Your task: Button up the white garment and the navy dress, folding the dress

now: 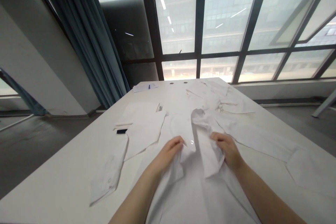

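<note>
A white long-sleeved shirt or coat [181,126] lies spread on a white table, its lower part toward me. My left hand [172,148] is closed on the left front edge, thumb and fingers pinching the cloth. My right hand [227,145] grips the right front part, where a loose flap [208,157] hangs folded below the fingers. Between the hands the front stands partly apart, with a small shiny spot, perhaps a button, near the left edge. One sleeve [109,175] is bent toward me on the left; the other sleeve [265,143] stretches out to the right.
Beyond the garment, more white cloth [236,106] lies crumpled on the table [65,171]. A small black object [121,131] shows beside the left cloth. Papers [141,88] with a blue pen [149,86] are at the far left, before a blue curtain [86,35] and windows.
</note>
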### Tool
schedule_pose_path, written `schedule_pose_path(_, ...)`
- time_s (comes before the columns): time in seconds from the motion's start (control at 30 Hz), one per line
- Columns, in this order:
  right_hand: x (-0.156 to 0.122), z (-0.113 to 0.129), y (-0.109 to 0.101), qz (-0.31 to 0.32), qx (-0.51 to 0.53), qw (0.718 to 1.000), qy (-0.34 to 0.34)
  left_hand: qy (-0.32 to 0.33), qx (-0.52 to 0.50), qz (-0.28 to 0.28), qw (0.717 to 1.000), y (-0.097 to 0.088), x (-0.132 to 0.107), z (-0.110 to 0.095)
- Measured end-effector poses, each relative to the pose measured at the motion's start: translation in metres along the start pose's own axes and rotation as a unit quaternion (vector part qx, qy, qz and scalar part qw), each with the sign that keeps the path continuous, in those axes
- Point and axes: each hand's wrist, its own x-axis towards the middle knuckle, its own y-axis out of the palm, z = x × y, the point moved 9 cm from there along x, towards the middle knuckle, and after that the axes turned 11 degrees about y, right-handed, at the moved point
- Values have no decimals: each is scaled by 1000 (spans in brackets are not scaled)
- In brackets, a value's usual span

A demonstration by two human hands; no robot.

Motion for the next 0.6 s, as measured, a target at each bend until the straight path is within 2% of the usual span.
schedule_pose_path(0.03, -5, -9, 27, 118, -83, 988, 47, -40, 26, 127, 991, 23, -5, 5)
schedule_pose_path(0.07, -14, -20, 48, 221, -161, 958, 89, -76, 51, 233, 968, 40, -14, 11)
schedule_pose_path(0.1, -23, -30, 60, 295, -227, 920, 120, -106, 72, 307, 943, 49, -22, 17)
schedule_pose_path(0.13, -28, -37, 64, 337, -278, 889, 140, -130, 90, 347, 924, 49, -26, 22)
schedule_pose_path(0.17, -28, -40, 61, 350, -316, 869, 151, -145, 105, 354, 918, 44, -25, 26)
schedule_pose_path(0.23, -10, -42, 43, 315, -352, 865, 170, -146, 117, 305, 934, 19, -7, 30)
schedule_pose_path(0.37, 55, -51, -10, 167, -322, 904, 227, -116, 96, 148, 977, -43, 56, 42)
schedule_pose_path(0.47, 102, -71, -34, 86, -326, 907, 253, -116, 163, 0, 980, -87, 105, 68)
schedule_pose_path(0.53, 125, -90, -36, 73, -338, 898, 270, -134, 221, -57, 964, -100, 129, 91)
schedule_pose_path(0.6, 144, -106, -31, 74, -346, 894, 276, -162, 255, -68, 951, -99, 146, 115)
